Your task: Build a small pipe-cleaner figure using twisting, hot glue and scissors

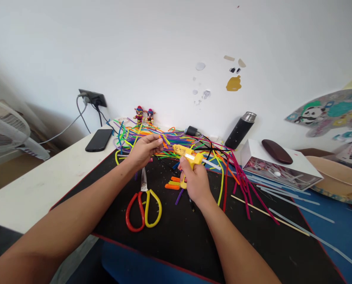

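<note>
My right hand [194, 180] is closed round the handle of a yellow glue gun [186, 153], its nozzle pointing left. My left hand [145, 150] pinches a short orange straw piece [161, 139] just in front of that nozzle. Both hands hover over a black mat [176, 232]. A heap of coloured straws [170, 142] lies right behind them. Short cut pieces in orange, green and purple [173, 184] lie on the mat below the gun.
Two pairs of scissors, red-handled and yellow-handled [143, 209], lie on the mat near my left forearm. A phone [99, 140] rests at the left, a black flask [240, 130] and a white box [279, 165] at the right. Clear glue sticks [294, 205] and a wooden skewer [267, 215] lie right.
</note>
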`<state>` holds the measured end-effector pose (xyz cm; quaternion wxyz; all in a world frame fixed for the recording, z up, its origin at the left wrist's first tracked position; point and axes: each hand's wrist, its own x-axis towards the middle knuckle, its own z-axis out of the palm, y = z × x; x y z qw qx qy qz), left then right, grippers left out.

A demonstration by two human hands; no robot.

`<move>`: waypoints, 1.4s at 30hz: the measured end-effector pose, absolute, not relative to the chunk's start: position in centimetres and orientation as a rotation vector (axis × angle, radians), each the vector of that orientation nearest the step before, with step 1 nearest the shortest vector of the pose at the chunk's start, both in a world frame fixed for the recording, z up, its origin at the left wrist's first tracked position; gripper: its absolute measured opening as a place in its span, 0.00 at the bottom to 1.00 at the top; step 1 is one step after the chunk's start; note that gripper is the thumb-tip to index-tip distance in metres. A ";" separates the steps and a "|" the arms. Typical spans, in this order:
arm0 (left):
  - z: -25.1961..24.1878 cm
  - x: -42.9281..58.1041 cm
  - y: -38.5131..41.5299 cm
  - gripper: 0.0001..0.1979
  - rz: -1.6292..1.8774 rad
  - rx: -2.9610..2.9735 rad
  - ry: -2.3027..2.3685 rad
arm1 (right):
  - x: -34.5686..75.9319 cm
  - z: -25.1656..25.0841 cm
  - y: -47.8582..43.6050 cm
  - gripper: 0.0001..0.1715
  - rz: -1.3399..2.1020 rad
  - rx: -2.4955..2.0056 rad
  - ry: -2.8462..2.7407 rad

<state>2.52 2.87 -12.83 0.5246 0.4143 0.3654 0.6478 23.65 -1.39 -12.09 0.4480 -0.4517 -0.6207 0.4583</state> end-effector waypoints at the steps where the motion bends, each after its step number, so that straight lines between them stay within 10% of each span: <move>1: -12.8 2.5 2.9 0.18 1.550 0.996 0.877 | 23.7 -12.2 -1.4 0.31 1.136 -1.121 -1.534; 42: -12.3 2.3 2.9 0.21 1.594 1.045 0.971 | 21.7 -12.4 -3.7 0.22 0.384 -1.239 -2.618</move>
